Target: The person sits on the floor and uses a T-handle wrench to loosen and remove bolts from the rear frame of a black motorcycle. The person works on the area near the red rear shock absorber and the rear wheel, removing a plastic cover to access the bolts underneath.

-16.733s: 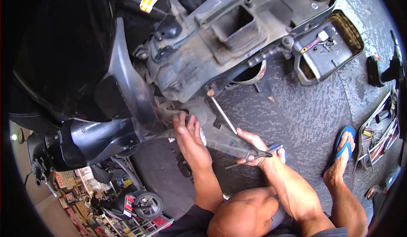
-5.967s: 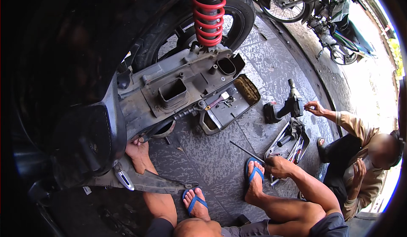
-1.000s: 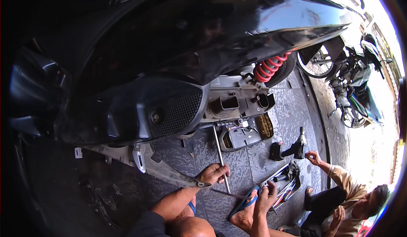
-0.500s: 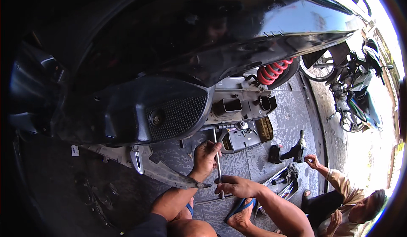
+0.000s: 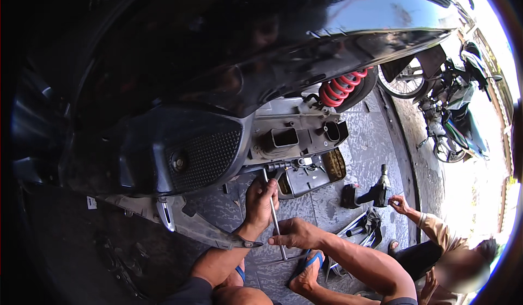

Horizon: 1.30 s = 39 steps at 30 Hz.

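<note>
A long metal T-handle wrench stands nearly upright in the view, its upper tip at the underside of a black scooter. My left hand is closed round the shaft close to that tip. Lower down, the fingers of my right hand grip the same shaft a little above the crossbar. What the tip touches under the footboard is too small to make out. Beside my left hand is the scooter's grey engine side cover, with a black open housing below it.
A red rear spring sits behind the cover. A loose grey panel crosses beside my left forearm. On the tiled floor at right are a cordless impact wrench and a co-worker's hand by it. Another motorbike stands beyond.
The view has shifted slightly, so the scooter appears further left. Both hands stay on the T-handle wrench, and my right hand sits slightly higher in the picture.
</note>
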Each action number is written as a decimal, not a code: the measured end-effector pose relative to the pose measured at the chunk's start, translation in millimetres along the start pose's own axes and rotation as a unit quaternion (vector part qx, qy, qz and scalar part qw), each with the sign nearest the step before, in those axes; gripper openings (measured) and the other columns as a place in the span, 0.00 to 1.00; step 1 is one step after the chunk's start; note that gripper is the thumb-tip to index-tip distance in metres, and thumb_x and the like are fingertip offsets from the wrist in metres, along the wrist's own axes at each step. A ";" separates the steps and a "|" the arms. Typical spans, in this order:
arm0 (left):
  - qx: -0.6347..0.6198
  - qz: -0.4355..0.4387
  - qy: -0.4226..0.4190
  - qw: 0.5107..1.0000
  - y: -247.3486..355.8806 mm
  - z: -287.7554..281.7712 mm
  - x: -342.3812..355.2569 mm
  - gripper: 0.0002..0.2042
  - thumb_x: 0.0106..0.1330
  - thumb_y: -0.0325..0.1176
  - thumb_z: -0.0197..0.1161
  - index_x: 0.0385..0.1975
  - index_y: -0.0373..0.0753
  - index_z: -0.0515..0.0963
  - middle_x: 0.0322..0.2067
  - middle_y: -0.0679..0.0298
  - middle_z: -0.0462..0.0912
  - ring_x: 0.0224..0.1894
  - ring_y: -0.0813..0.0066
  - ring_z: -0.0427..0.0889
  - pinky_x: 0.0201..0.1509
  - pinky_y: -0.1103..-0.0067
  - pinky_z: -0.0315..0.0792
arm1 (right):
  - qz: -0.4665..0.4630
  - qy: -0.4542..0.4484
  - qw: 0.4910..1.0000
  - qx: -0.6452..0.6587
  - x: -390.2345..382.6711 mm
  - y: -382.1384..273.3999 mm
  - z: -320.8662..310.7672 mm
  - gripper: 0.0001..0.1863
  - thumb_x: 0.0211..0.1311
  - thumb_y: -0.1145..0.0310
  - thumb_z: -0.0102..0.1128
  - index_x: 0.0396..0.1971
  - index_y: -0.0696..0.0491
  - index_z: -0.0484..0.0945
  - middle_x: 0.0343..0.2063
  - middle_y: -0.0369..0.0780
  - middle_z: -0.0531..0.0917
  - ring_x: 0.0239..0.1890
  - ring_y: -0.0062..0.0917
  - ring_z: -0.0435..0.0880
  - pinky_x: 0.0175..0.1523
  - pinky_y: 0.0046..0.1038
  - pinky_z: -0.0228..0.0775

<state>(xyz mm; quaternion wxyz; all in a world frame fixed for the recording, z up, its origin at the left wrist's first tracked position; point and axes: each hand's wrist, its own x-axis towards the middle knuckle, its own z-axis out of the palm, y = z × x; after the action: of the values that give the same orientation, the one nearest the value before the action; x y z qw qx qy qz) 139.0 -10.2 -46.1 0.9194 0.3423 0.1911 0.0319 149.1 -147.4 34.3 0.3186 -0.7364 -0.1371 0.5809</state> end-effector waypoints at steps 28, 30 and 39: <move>-0.125 0.011 0.048 0.991 2.7 7.0 15.1 0.15 0.72 0.48 0.51 0.33 0.41 0.71 0.20 0.69 0.71 0.14 0.85 0.61 0.16 0.87 0.53 | -0.100 -0.060 0.977 0.177 0.6 9.4 -13.6 0.16 0.65 0.62 0.54 0.43 0.60 0.75 0.32 0.41 0.84 0.36 0.22 0.82 0.40 0.23 0.74; -0.128 0.033 0.058 0.989 2.8 9.3 17.9 0.11 0.71 0.43 0.52 0.33 0.42 0.71 0.24 0.67 0.75 0.16 0.85 0.64 0.17 0.85 0.55 | -0.083 -0.041 0.981 0.168 4.0 19.7 -13.2 0.15 0.63 0.61 0.60 0.37 0.59 0.78 0.28 0.38 0.83 0.34 0.21 0.81 0.37 0.22 0.73; -0.262 0.024 -0.015 0.965 -10.6 -23.5 51.3 0.09 0.67 0.36 0.52 0.28 0.38 0.73 0.22 0.63 0.73 0.17 0.76 0.63 0.19 0.81 0.58 | -0.062 -0.063 0.969 0.233 3.3 11.0 -0.9 0.20 0.64 0.55 0.56 0.42 0.60 0.75 0.33 0.41 0.82 0.35 0.23 0.81 0.41 0.25 0.71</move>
<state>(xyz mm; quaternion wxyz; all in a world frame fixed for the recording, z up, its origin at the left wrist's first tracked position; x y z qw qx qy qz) 176.9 6.0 -86.1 0.9787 0.0942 0.1545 0.0975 149.0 -154.1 25.0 0.5070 -0.5939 -0.0634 0.6215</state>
